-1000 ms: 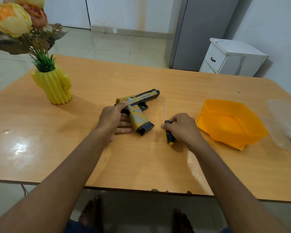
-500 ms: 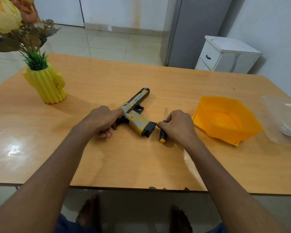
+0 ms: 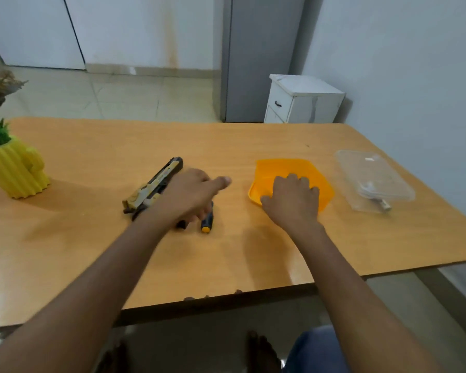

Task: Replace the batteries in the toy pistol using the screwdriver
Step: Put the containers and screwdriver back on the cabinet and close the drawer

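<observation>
Toy pistol [image 3: 152,187]: it is lying flat on the wooden table [image 3: 92,238], near the middle, its barrel pointing far and a bit right
Screwdriver [image 3: 207,223]: it is lying on the table just right of the pistol's handle, and nobody is holding it
Left hand [image 3: 190,196]: it is hovering over the pistol's handle with the fingers loose and a bit blurry, one finger sticking out to the right, gripping nothing that I can see
Right hand [image 3: 291,201]: it is reaching over the near edge of the orange tray [image 3: 320,181] with the fingers spread, holding nothing
Clear box [image 3: 374,181]: it is sitting far right, with small metal bits inside that may be batteries
Yellow vase [image 3: 14,170]: it is standing far left
What could go wrong: the round screwdriver could be rolling off if a hand is bumping it, and the light tray could be sliding away under a push
</observation>
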